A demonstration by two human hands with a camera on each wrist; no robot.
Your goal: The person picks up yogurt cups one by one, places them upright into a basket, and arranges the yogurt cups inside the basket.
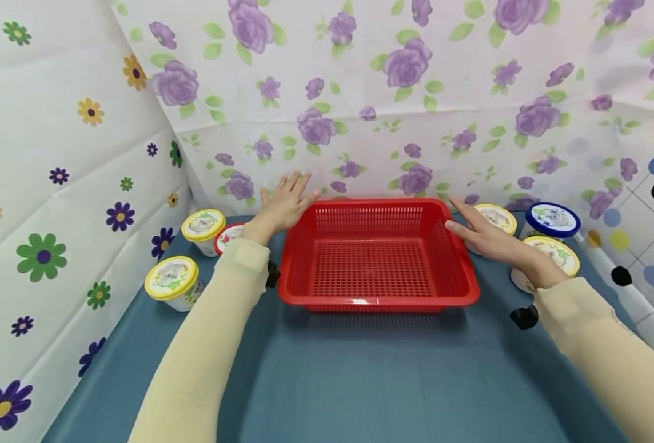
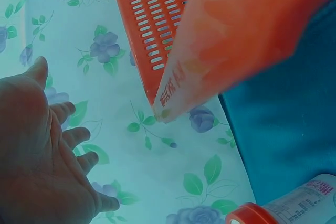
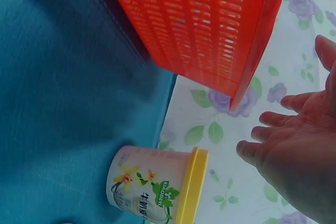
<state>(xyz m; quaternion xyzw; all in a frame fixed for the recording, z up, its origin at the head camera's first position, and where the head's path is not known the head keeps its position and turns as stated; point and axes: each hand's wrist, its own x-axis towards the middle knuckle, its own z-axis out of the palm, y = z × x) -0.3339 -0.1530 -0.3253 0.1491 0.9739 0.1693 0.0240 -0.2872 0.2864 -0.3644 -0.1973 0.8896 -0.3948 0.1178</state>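
Note:
A red plastic basket [image 1: 371, 303] with slotted walls stands on the blue cloth, nothing inside it. My left hand [image 1: 283, 206] is spread at its back left corner; in the left wrist view the hand [image 2: 47, 150] has its fingers extended and appears apart from the basket wall [image 2: 152, 30]. On the other side my right hand [image 1: 487, 237] reaches to the back right corner with straight fingers. The right wrist view shows that hand [image 3: 299, 129] apart from the basket [image 3: 199, 30], palm facing it. Neither hand holds anything.
Left of the basket stand lidded tubs: two yellow-lidded, one at the back [image 1: 203, 226] and one nearer [image 1: 173, 280], and a red-lidded one [image 1: 228, 237]. On the right are a blue-lidded tub [image 1: 552, 219] and yellow-lidded tubs [image 1: 559, 253]. Flowered sheets [image 1: 315, 80] hang behind and beside.

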